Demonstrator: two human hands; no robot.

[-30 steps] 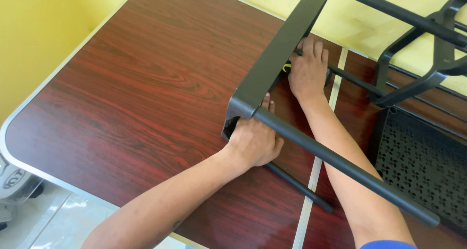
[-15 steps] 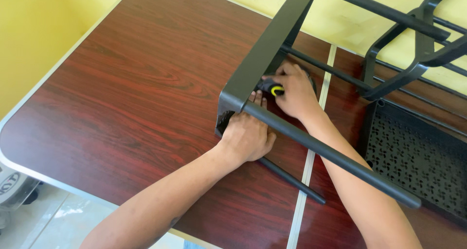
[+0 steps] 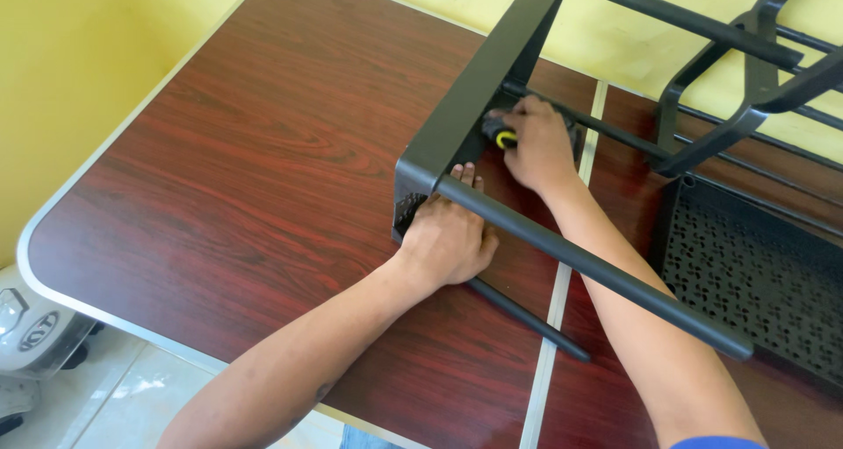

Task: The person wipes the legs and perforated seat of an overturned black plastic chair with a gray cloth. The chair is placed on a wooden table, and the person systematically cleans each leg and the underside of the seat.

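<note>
Fingers of the right hand (image 3: 537, 146) close around a short black tool with a yellow band (image 3: 502, 138), its tip pressed under the flat top bar of a black metal frame (image 3: 479, 85) that lies tipped on its side on a dark red wood-grain table (image 3: 263, 150). The left hand (image 3: 448, 238) lies flat and open against the frame's near corner, fingertips tucked beneath the round black tube (image 3: 597, 269) that runs diagonally across both forearms, bracing rather than gripping. A thinner black rod (image 3: 527, 319) lies on the table below that wrist, near a pale metal strip (image 3: 551, 326) dividing the tabletop. To the right, a perforated black panel (image 3: 755, 282) rests on the table and more black bars (image 3: 746, 89) of the frame rise toward the yellow wall (image 3: 70, 63).

By the look of it, the frame is largely put together, with corner, tubes and cross bars joined; the fastening at the top bar seems to be what remains, though the fixing itself is hidden behind the hand and bar. Compared with half a second ago, the right hand and tool have shifted a little farther up along the bar, away from the corner, while the left hand has kept its place.
</note>
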